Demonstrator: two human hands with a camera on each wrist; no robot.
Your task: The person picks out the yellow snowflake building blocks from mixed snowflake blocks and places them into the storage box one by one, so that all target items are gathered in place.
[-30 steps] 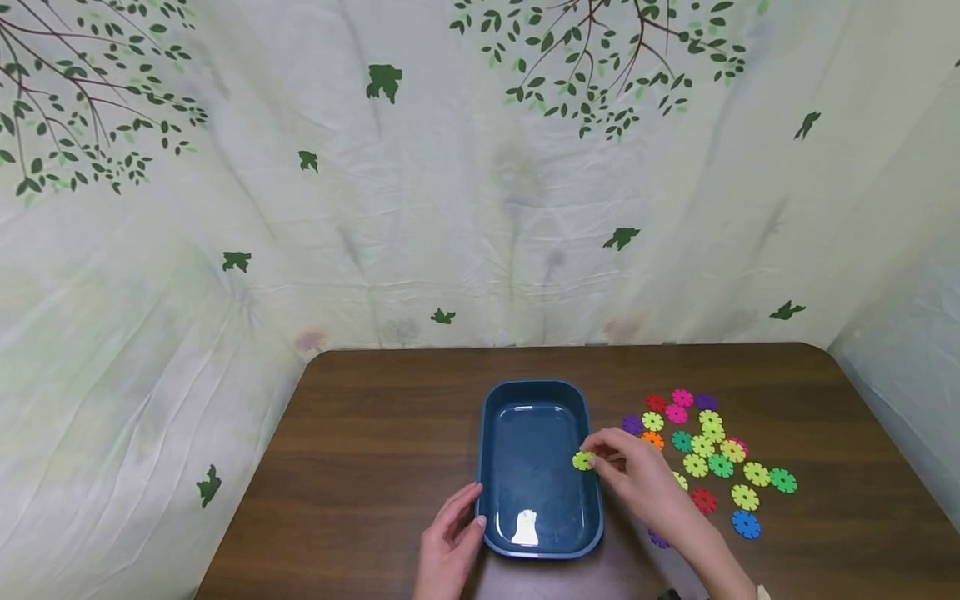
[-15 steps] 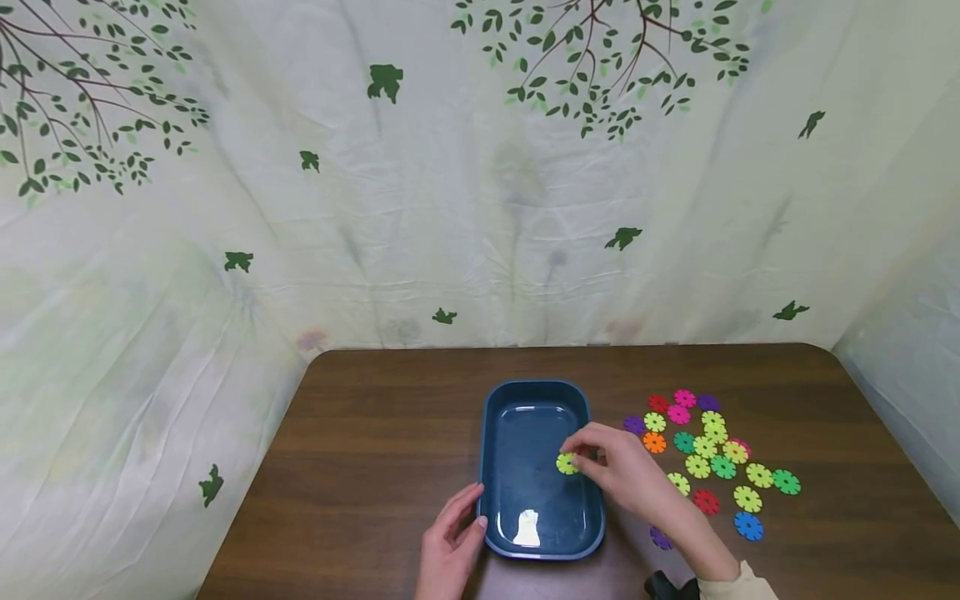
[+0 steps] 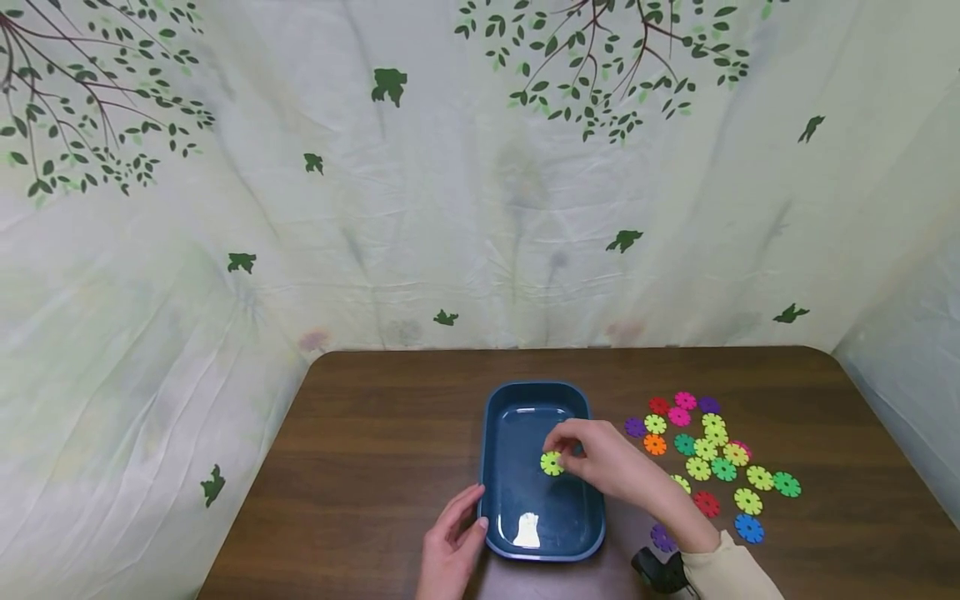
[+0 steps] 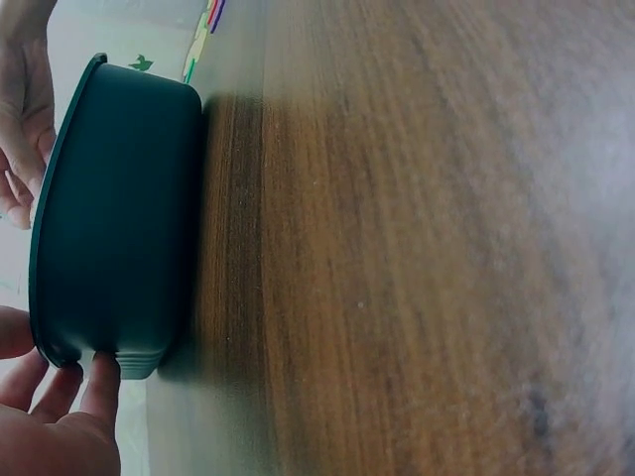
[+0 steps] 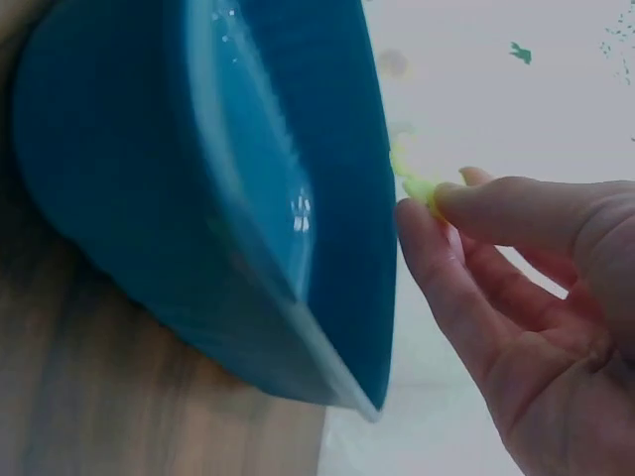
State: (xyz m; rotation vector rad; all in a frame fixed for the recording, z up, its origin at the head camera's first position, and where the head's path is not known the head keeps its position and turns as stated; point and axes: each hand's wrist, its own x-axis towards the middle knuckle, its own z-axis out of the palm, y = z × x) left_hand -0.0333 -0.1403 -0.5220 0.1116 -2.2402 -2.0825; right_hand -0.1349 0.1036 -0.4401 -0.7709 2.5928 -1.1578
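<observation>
Over the inside of a deep blue plastic tray (image 3: 510,467), my right hand (image 3: 600,458) pinches a yellow-green notched disc (image 3: 551,463) between thumb and fingertips. The right wrist view shows that disc (image 5: 421,188) held beyond the near rim, partly covered by the thumb. My left hand (image 3: 450,542) grips the tray's left side near the front corner. In the left wrist view its thumb lies at the rim and its fingers (image 4: 99,392) press the outer wall. Nothing else shows on the visible part of the tray floor.
Several notched discs in yellow, green, pink, red, orange, purple and blue lie spread right of the tray, such as a blue disc (image 3: 749,528). A black device (image 3: 660,571) is at the right wrist. Leaf-printed cloth (image 3: 480,208) hangs behind the brown table (image 3: 375,467).
My right hand has moved left with the yellow-green disc, from the tray's right rim to over its middle. The left hand keeps its place on the tray.
</observation>
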